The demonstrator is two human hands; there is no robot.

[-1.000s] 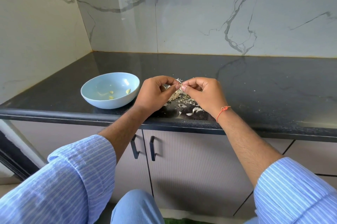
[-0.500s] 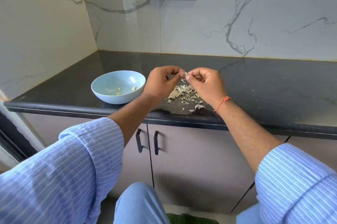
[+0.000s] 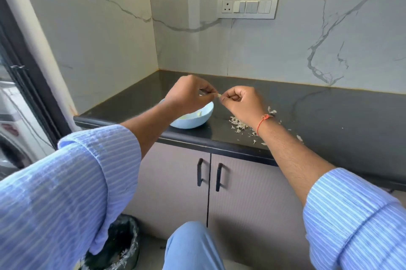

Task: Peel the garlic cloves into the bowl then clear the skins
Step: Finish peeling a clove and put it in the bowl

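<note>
From the head camera, both forearms are reaching out over the black counter point(image 3: 329, 120). The left hand point(image 3: 189, 94) is hovering above the pale blue bowl point(image 3: 197, 119), fingers curled, fingertips pinching one end of a small pale garlic clove point(image 3: 218, 95). The right hand point(image 3: 243, 103) is pinching the other end, fingers tucked in. Peeled cloves are lying in the bowl. Papery skins point(image 3: 238, 123) are lying scattered on the counter just right of the bowl, partly under the right wrist.
</note>
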